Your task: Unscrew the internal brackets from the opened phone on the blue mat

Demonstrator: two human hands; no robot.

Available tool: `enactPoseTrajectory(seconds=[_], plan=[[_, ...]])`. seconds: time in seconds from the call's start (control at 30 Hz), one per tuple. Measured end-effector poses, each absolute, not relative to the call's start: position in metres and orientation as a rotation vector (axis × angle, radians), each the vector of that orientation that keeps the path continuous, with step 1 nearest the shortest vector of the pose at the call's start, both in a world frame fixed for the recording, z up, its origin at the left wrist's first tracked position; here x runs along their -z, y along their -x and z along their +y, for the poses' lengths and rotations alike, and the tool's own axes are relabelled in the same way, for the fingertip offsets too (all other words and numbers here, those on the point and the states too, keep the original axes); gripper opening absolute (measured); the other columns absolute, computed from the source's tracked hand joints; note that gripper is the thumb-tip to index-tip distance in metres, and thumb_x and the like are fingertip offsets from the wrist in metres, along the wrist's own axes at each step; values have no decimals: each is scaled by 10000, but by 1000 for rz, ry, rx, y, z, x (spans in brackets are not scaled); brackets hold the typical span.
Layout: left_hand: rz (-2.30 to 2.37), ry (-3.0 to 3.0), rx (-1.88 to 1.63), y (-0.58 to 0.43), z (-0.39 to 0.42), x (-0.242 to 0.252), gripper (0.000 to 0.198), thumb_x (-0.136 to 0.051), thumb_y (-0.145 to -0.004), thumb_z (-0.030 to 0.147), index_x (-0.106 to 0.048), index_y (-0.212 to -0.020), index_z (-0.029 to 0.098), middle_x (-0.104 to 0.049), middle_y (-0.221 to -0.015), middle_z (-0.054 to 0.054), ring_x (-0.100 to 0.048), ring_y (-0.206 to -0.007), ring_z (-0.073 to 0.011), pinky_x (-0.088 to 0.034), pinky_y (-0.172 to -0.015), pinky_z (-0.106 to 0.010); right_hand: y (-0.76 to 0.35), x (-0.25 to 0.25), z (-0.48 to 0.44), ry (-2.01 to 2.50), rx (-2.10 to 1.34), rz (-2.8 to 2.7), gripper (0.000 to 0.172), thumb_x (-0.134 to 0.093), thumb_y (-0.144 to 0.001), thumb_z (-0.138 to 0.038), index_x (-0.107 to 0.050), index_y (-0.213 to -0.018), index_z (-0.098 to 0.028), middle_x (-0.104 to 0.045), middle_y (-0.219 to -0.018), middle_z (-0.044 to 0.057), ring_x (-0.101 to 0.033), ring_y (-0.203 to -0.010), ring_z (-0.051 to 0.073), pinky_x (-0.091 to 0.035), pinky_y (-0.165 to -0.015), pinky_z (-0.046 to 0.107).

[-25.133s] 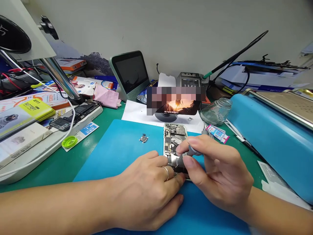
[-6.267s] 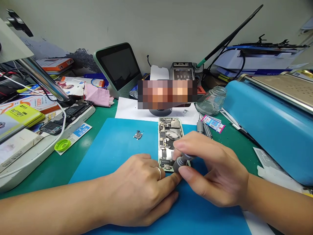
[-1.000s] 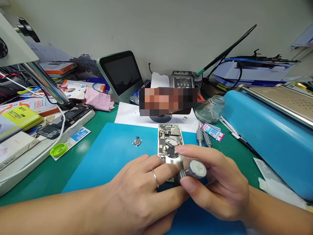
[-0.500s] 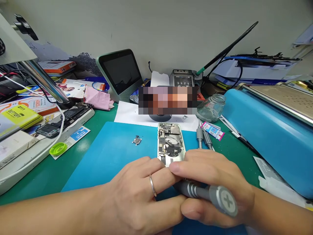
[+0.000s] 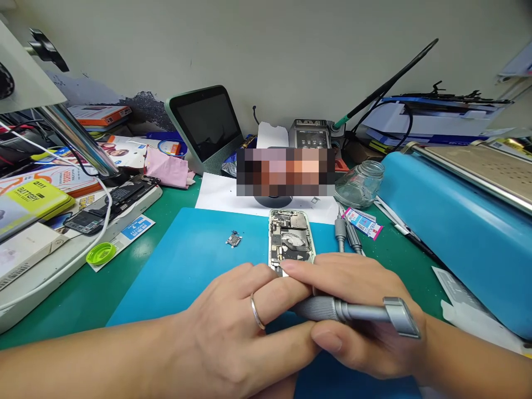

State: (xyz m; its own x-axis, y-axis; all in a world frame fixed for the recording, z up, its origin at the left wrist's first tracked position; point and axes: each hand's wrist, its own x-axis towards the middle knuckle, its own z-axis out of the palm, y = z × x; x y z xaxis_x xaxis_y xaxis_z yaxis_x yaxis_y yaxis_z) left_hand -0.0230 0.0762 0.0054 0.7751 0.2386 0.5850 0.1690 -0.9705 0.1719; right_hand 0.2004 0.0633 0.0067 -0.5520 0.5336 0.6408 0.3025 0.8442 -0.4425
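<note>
An opened phone point(image 5: 290, 239) with its inner boards bare lies on the blue mat point(image 5: 195, 260). My right hand point(image 5: 361, 321) is closed round a grey screwdriver point(image 5: 357, 311), which lies almost flat with its cap end pointing right. Its tip is hidden under my fingers at the phone's near end. My left hand point(image 5: 236, 338), with a ring on one finger, rests curled over the phone's near end and touches the right hand's fingers. What its fingertips hold, if anything, is hidden. A small loose part point(image 5: 233, 239) lies on the mat to the phone's left.
Two more grey screwdrivers point(image 5: 346, 235) lie right of the phone by a glass jar point(image 5: 361, 185). A large blue machine point(image 5: 457, 233) fills the right side. A green-framed screen point(image 5: 205, 126), a soldering station point(image 5: 311, 134), a microscope stand point(image 5: 78, 138), boxes, cables and a green cap point(image 5: 101, 253) crowd the back and left.
The screwdriver has tipped from upright over the phone to nearly flat, its cap swinging right. Both hands have drawn together over the phone's near end.
</note>
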Motion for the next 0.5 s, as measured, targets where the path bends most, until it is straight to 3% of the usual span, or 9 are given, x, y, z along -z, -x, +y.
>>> enactPoseTrajectory(seconds=[0.5], plan=[[374,-2853,-975,25,74,-4,187,-611,-882,137,-688,-1044,190,-654,-1062,-110,-546,-760,-196,-494,-675,-335,-202,-6,62,713,-350,-2150,377,-584,-1009,-317,-637,-1339,-144,-807,-913,80,-763,-761,177,-623,-691,282]])
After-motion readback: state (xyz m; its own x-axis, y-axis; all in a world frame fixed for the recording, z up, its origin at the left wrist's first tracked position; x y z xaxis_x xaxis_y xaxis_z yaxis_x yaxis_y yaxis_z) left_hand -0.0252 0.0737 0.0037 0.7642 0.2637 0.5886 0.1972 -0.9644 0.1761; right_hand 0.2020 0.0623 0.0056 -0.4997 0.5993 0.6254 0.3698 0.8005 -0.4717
